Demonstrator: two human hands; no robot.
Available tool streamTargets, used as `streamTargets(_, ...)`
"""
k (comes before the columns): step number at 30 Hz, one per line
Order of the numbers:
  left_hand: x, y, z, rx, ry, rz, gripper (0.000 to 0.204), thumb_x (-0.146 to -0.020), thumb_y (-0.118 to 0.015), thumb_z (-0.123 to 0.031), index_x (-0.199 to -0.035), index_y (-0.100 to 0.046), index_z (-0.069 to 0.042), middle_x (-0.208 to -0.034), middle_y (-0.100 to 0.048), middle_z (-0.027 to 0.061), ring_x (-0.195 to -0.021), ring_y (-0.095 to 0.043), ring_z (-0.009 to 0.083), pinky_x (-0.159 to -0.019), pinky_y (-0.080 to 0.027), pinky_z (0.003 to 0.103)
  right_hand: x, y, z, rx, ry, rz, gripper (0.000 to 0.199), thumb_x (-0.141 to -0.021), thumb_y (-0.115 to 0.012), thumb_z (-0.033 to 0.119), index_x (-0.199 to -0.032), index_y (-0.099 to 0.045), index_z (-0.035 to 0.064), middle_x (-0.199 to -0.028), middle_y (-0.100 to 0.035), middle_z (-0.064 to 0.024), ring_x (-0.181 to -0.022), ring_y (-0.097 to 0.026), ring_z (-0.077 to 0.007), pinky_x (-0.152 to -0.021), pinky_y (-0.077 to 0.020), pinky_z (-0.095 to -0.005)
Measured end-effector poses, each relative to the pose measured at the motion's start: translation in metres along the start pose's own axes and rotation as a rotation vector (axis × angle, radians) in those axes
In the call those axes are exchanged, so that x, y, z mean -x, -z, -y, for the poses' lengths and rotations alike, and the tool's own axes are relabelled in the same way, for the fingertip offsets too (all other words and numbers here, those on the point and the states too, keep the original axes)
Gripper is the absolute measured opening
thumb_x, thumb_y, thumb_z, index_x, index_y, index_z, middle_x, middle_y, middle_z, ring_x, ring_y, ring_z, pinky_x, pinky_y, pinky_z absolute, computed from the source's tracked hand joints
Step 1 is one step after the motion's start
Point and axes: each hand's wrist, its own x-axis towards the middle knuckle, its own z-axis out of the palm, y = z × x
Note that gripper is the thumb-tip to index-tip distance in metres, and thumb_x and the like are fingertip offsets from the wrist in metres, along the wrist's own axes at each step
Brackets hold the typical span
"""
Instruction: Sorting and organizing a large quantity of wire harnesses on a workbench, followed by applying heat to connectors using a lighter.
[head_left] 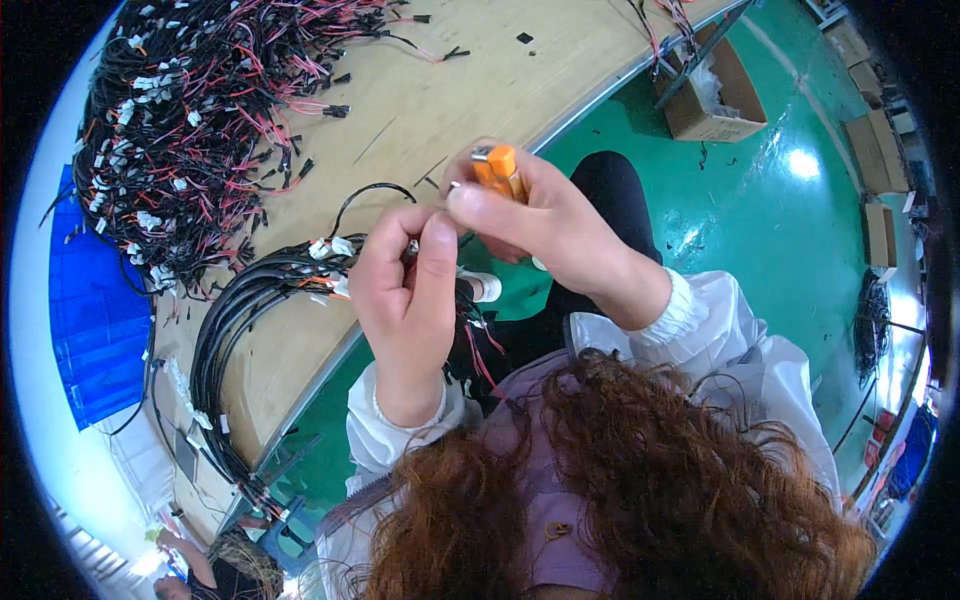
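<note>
Orange lighter (497,168) sits gripped in our right hand (540,220) while left hand (405,290) fingers pinch what seems a black wire end (412,245) close beside it, above the table (420,100).

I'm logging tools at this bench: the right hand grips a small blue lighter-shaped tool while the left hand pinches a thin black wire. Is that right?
Not quite. In the head view, the small lighter-shaped tool in the right hand is orange, not blue. The left hand does pinch a thin black wire.
</note>
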Motion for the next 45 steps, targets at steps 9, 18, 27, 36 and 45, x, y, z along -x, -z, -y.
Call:
streamTargets(9, 0.003, -0.013, 0.000, 0.081, -0.040, -0.049, 0.011, -0.085, -0.051, -0.009, -0.078, -0.055, -0.001, -0.065, -0.051, -0.0033, -0.052, -0.035, 0.0008, -0.046, -0.025, 0.015, -0.002, -0.004, -0.009, -0.133, 0.171, -0.092, 0.012, -0.080, -0.057, 0.013, -0.074, -0.052, 0.0030, -0.066, -0.048, 0.0018, -0.054, -0.039, -0.0050, -0.050, -0.0316, -0.0186)
streamTargets(18, 0.011, -0.011, 0.014, 0.165, 0.013, -0.234, 0.015, -0.085, -0.051, -0.014, -0.076, -0.052, -0.002, -0.060, -0.049, -0.0022, -0.046, -0.033, 0.0008, -0.040, -0.022, 0.015, -0.012, 0.002, 0.007, -0.260, 0.066, -0.138, 0.018, -0.085, -0.050, 0.019, -0.079, -0.052, 0.0021, -0.067, -0.049, -0.0013, -0.051, -0.041, -0.0072, -0.048, -0.0320, -0.0208)
streamTargets(27, 0.003, -0.018, 0.013, 0.280, -0.105, -0.109, 0.018, -0.089, -0.043, -0.013, -0.076, -0.047, -0.001, -0.059, -0.047, 0.0027, -0.047, -0.040, 0.0058, -0.042, -0.026, 0.017, 0.003, -0.020, -0.007, -0.400, 0.038, -0.006, 0.015, -0.082, -0.056, 0.015, -0.084, -0.058, 0.0003, -0.066, -0.053, 0.0011, -0.052, -0.041, -0.0037, -0.046, -0.0354, -0.0172)
streamTargets(36, 0.013, -0.019, 0.021, -0.027, -0.273, -0.133, 0.013, -0.086, -0.041, -0.005, -0.077, -0.048, 0.002, -0.069, -0.053, 0.0080, -0.052, -0.044, 0.0082, -0.050, -0.034, 0.021, 0.002, -0.027, -0.005, -0.497, -0.077, -0.183, 0.022, -0.081, -0.057, 0.019, -0.066, -0.053, 0.0031, -0.058, -0.049, 0.0010, -0.046, -0.039, -0.0042, -0.040, -0.0292, -0.0179)
streamTargets(45, 0.001, 0.002, 0.018, -0.233, -0.290, -0.171, 0.010, -0.087, -0.047, -0.008, -0.081, -0.049, 0.000, -0.068, -0.045, 0.0003, -0.057, -0.036, 0.0045, -0.050, -0.029, 0.018, 0.005, 0.002, -0.017, 0.128, 0.105, 0.033, 0.040, -0.092, -0.028, 0.040, -0.087, -0.046, 0.0036, -0.056, -0.039, 0.0003, -0.046, -0.034, -0.0054, -0.043, -0.0276, -0.0188)
